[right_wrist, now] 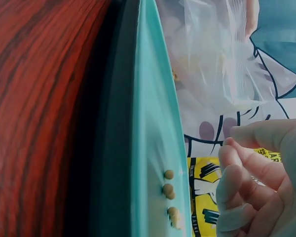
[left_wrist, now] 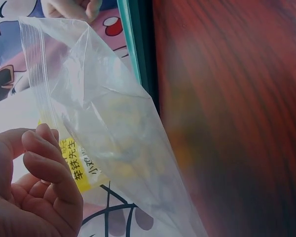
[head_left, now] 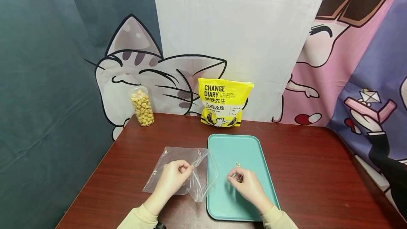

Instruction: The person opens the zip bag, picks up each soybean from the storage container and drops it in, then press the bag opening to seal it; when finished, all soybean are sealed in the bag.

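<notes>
Cartoon backdrop behind red-brown table; clear bag overlapping teal tray.

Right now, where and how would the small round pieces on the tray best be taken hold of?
Probably singly: the right hand pinches a piece's opposite sides with thumb and fingertip, coming from above and the near side. The small round pieces lie on the tray's flat floor just beyond that hand, and their roundness suggests a sideways push could roll them.
</notes>
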